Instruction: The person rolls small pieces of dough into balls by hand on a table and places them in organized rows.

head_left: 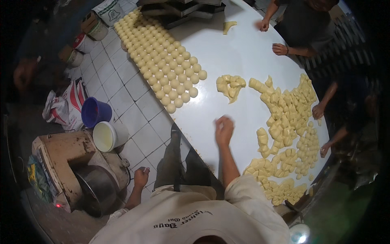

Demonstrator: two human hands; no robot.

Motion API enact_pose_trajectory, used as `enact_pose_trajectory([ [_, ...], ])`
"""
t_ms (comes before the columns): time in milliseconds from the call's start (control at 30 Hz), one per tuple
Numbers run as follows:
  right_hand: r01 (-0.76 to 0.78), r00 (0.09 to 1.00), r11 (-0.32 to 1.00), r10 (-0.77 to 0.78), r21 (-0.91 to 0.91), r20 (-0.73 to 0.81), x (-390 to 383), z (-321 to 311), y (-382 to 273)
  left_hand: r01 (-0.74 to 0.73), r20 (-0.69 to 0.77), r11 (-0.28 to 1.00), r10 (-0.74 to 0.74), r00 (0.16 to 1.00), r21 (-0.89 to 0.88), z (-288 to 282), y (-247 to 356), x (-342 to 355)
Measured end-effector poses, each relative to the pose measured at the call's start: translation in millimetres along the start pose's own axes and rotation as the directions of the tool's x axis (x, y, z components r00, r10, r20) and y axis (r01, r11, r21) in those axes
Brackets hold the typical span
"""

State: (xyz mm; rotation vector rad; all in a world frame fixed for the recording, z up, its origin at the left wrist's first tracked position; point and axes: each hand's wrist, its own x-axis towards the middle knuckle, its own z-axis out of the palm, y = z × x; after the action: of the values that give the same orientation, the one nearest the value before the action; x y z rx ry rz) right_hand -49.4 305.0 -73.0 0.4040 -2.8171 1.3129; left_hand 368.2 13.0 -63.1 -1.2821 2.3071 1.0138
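Observation:
My right hand (224,129) is over the white table (203,126), its fingers curled and smeared by motion; whether anything lies under them I cannot see. Nearest to it, a small cluster of cut yellow dough pieces (230,86) rests on the tabletop. My left hand (141,176) hangs low at my left side, off the table, with fingers drawn together; what they hold, if anything, is hidden. Rows of round dough balls (166,69) line the table's left edge. A large heap of cut dough pieces (286,110) spreads along the right side, with smaller lumps (307,148) beside it.
Across the table are co-workers' hands (280,49), (319,110) at its right edge. Dark stacked trays (180,10) stand at the far end. Left of me are a mixer with a metal bowl (95,189), a white bucket (106,136), a purple bucket (96,112) and sacks (67,103).

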Motion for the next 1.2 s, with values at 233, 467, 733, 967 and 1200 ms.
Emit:
enact_pose_trajectory([
  [233, 0.014, 0.946, 0.937, -0.126, -0.350, -0.300, -4.7, -43.1, 40.5, -0.063, -0.073, 0.989, 0.053, 0.996, -0.134, -30.3, 45.3, 40.6],
  [467, -0.048, 0.997, 0.997, 0.044, -0.062, -0.065, -90.3, -24.1, 32.1, -0.161, 0.017, 0.986, 0.161, 0.987, -0.046, -44.0, 58.7, 84.6],
  [733, -0.065, 0.975, 0.983, 0.025, -0.175, -0.221, -39.6, 18.6, -12.6, -0.252, 0.129, 0.966, 0.257, 0.958, -0.051, -74.6, 87.3, 142.8],
  [967, -0.302, 0.953, 0.945, 0.304, -0.123, -0.003, -68.9, -56.2, -80.7, -0.182, 0.108, 0.983, 0.185, 0.977, -0.037, -88.3, 77.7, 188.8],
  [1200, -0.207, 0.969, 0.978, 0.208, 0.022, -0.136, 74.5, 15.1, -142.5, -0.188, 0.049, 0.977, 0.193, 0.980, -0.099, -107.7, 36.0, 206.0],
])
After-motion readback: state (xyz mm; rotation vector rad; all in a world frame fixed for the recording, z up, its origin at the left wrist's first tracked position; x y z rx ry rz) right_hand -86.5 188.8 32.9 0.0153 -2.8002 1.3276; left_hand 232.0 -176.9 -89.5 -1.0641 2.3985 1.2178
